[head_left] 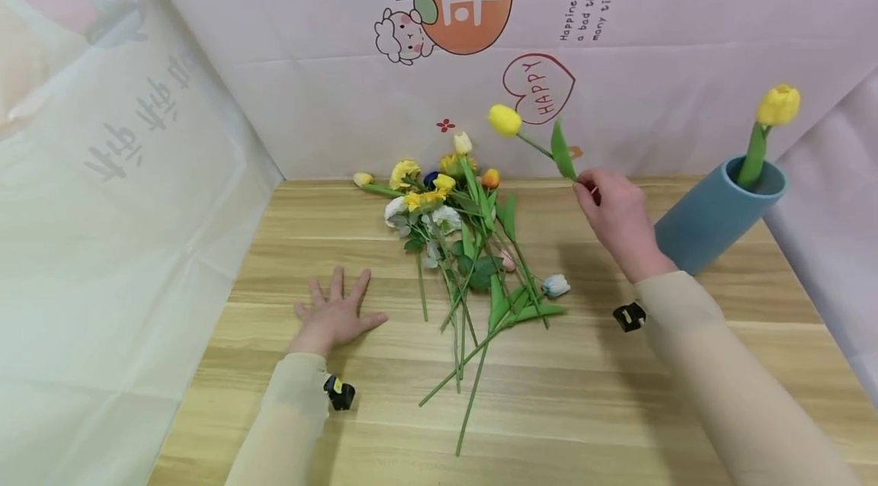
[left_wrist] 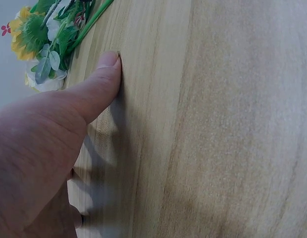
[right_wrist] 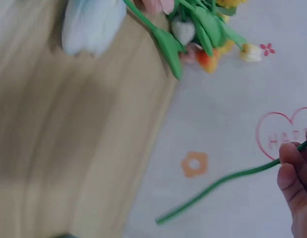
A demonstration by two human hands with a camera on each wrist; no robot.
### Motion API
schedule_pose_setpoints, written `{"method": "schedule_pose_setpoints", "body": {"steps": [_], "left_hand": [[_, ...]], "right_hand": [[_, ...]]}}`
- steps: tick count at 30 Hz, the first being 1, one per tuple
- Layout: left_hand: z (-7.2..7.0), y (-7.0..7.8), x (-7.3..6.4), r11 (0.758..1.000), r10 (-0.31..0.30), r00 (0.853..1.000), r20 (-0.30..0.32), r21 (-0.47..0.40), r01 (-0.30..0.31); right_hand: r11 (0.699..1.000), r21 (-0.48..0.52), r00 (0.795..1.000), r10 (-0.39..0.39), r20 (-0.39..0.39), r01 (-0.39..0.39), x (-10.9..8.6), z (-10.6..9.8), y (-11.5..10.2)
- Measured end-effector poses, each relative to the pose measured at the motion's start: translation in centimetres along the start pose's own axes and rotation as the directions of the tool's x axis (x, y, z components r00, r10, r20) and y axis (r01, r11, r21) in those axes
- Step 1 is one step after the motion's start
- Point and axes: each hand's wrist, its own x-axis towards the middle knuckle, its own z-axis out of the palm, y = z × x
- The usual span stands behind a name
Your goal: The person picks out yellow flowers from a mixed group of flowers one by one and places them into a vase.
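Between thumb and fingers my right hand point(head_left: 616, 215) pinches the stem of a yellow tulip point(head_left: 505, 121), held up left of the vase. Its bloom points left, and in the right wrist view the bare green stem point(right_wrist: 218, 184) hangs out past the fingers. A blue vase point(head_left: 716, 213) stands at the right with another yellow tulip point(head_left: 778, 106) in it. My left hand point(head_left: 336, 316) rests on the table with its fingers spread, left of a loose pile of artificial flowers point(head_left: 446, 219). In the left wrist view its thumb point(left_wrist: 101, 82) lies along the wood.
The wooden table point(head_left: 549, 402) meets a printed cloth backdrop point(head_left: 309, 90) at its far edge, with white cloth point(head_left: 103, 242) along the left side. A pale blue tulip point(head_left: 556, 286) lies at the pile's right edge, and several stems reach toward the front.
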Motion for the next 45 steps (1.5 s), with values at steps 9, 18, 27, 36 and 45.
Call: {"method": "schedule_pose_setpoints", "body": {"steps": [9, 18, 27, 36, 45], "left_hand": [[-0.1, -0.3, 0.1, 1.0, 0.0, 1.0, 0.004, -0.008, 0.0], [-0.3, -0.2, -0.1, 1.0, 0.002, 1.0, -0.001, -0.017, -0.002], [-0.3, -0.2, -0.1, 1.0, 0.011, 1.0, -0.007, -0.015, -0.011], [-0.1, -0.3, 0.1, 1.0, 0.001, 1.0, 0.003, -0.007, -0.001], [0.0, -0.2, 0.1, 1.0, 0.007, 1.0, 0.004, -0.005, -0.007]], "right_hand": [[0.929, -0.161, 0.916, -0.359, -0.178, 0.333, 0.0, -2.4, -0.9], [0.901, -0.195, 0.858, -0.43, -0.282, 0.388, 0.3, -3.0, -1.5], [0.93, -0.245, 0.859, -0.351, -0.373, 0.274, 0.4, -4.5, -0.5], [0.959, -0.225, 0.807, -0.268, -0.527, 0.171, 0.4, -6.1, 0.7], [0.99, -0.117, 0.814, -0.004, -0.58, -0.079, -0.3, -7.9, 3.6]]}}
